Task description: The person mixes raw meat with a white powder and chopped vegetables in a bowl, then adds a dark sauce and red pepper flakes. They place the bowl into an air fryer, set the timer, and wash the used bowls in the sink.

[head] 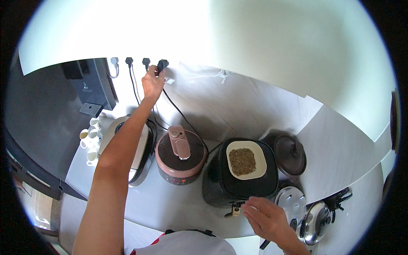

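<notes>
My left hand [153, 83] is raised to the wall, its fingers around a black power plug [163, 65] below the overhead cabinet. A black cord hangs from there toward the counter. My right hand [266, 220] is by the front handle [235, 210] of a black air fryer [213, 185]; whether it touches the handle I cannot tell. On top of the fryer sits a cream square dish [263, 159] of small brown grains [242, 161]. A pink electric pressure cooker [180, 159] with lit red display marks stands to the left of the fryer.
Several white mugs [95, 135] stand at the left counter edge, beside a white appliance [137, 156] partly behind my left arm. More plugs [128, 61] are in the wall. A dark lidded pot [290, 155] and metal pan lids [291, 202] are at the right. The cabinet [255, 41] overhangs the counter.
</notes>
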Demonstrator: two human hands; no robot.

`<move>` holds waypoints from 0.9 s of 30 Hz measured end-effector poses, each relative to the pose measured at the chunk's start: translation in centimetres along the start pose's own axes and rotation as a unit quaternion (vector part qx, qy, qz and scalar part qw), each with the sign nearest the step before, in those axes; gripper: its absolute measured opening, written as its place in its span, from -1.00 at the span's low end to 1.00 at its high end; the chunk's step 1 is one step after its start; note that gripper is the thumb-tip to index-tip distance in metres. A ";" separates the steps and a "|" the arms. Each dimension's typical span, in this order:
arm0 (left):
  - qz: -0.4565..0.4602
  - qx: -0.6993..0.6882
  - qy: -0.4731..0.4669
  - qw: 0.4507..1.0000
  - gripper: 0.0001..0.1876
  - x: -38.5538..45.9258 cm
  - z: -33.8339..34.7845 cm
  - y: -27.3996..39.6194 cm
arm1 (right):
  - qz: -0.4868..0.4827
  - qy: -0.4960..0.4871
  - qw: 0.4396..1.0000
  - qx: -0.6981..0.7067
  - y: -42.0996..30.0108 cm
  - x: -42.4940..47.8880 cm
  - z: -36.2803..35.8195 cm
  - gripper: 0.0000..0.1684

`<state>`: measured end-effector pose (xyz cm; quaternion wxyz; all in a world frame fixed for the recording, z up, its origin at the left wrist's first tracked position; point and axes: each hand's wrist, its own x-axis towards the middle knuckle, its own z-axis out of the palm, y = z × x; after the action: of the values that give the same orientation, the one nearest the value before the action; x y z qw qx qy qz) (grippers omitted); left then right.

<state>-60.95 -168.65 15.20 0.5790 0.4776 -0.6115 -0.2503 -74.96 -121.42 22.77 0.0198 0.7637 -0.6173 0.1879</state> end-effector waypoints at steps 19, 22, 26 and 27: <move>0.186 0.286 -0.082 0.936 -0.65 4.1 -1.7 -0.1 | 0.174 0.150 0.963 0.138 -6.4 -5.3 1.7 -0.83; 0.229 0.281 -0.074 0.929 -0.65 4.1 -1.7 -1.2 | 0.232 0.117 0.954 0.151 -7.2 -4.7 1.3 -0.84; 0.235 0.343 -0.088 0.905 -0.64 4.2 -1.9 0.1 | 0.266 0.092 0.948 0.152 -7.4 -4.3 1.3 -0.84; 0.231 0.372 -0.098 0.894 -0.64 4.1 -1.8 0.7 | 0.264 0.092 0.949 0.148 -7.3 -4.4 1.6 -0.84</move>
<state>-58.95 -171.50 18.12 0.3372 0.4767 -0.8067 0.0908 -68.33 -115.93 21.41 -0.0873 0.5469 -0.7577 0.3453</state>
